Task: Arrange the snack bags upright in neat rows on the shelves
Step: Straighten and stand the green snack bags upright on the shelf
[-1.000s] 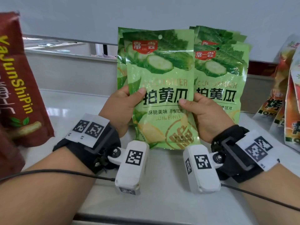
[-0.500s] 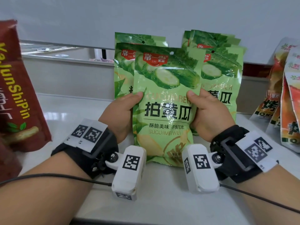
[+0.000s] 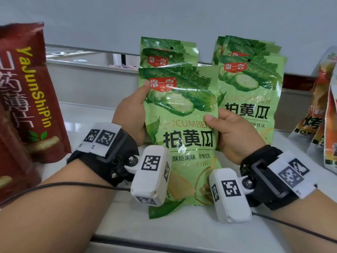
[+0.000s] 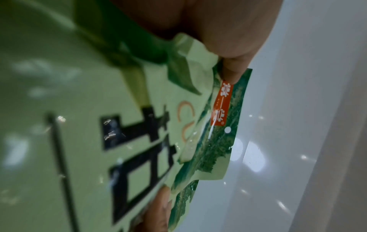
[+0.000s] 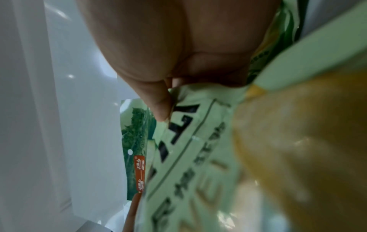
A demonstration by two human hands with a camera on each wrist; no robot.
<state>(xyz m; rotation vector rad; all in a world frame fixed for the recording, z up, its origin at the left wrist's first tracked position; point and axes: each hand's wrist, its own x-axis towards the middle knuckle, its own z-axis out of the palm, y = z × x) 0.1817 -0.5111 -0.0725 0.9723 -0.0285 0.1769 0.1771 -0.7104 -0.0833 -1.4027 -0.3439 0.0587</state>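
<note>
Green bag clamped in both my grips, left hand and right hand, just before two standing green rows on the shelf; this one's unplaced.

A green cucumber snack bag is standing upright on the white shelf, and both hands are gripping it. The left hand is pinching its left edge, thumb lying near the red logo; the right hand is holding its right edge. Just behind this bag two matching green bags are standing, and beside its right a row of green bags. Well to its left a dark red bag is leaning; far to its right orange bags are standing.
</note>
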